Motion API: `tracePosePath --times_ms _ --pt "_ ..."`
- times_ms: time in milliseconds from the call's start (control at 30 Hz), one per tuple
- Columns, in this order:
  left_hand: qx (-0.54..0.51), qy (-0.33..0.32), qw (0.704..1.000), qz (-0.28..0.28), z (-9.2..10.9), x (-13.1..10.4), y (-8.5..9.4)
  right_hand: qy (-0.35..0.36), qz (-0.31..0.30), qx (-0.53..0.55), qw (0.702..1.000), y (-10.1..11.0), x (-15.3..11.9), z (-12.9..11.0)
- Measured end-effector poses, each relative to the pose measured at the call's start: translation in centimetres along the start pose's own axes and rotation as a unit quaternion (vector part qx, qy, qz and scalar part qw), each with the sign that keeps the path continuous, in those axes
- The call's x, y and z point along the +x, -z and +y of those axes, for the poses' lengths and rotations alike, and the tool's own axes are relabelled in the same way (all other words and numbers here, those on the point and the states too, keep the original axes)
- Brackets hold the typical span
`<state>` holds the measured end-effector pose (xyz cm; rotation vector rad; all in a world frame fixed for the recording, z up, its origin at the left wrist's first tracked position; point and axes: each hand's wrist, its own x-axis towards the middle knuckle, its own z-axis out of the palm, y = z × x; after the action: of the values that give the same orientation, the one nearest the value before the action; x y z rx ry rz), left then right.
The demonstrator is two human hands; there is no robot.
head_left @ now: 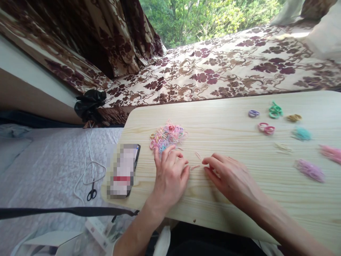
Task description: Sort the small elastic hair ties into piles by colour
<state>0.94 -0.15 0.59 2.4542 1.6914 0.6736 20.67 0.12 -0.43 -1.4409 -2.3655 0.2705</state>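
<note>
Above the near part of the table [221,128], in from its near edge, both hands are held palm down with the wrists raised. The left hand [172,170] is loosely spread, its fingers bent; whether anything is pinched under them cannot be told. On the right hand [229,172], the thumb and forefinger are slightly parted, and no band is seen caught between them.

A thin pink band [195,167] is lying in the gap between the hands, its left end near the left thumb and its right end just short of the right fingertips. A paler band [198,155] is placed slightly farther from the near edge.

At the near left corner, a phone [122,170] is laid along the left edge. Toward the right edge, lilac bands [310,170] are gathered, with pink bands [331,153] beyond them. A mixed pile of bands [170,137] is heaped toward the left edge, reached at its near side by the left fingertips. Cream bands [283,148] and a turquoise bundle [302,133] are set right of centre; red-pink rings [266,129], mustard ties [294,117], purple ties [253,113] and green ties [275,110] are grouped nearer the far edge.
</note>
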Motion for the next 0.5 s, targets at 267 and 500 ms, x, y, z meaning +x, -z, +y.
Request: tracePosePath --times_ms 267,500 --pt "-0.007 0.000 0.998 -0.055 1.7 0.3 -0.7 -0.010 0.011 0.007 1.000 0.4 -1.4 0.6" --pt "-0.066 -0.028 0.994 -0.078 2.0 0.2 -0.8 -0.025 0.017 0.097 0.995 0.3 -2.1 0.8"
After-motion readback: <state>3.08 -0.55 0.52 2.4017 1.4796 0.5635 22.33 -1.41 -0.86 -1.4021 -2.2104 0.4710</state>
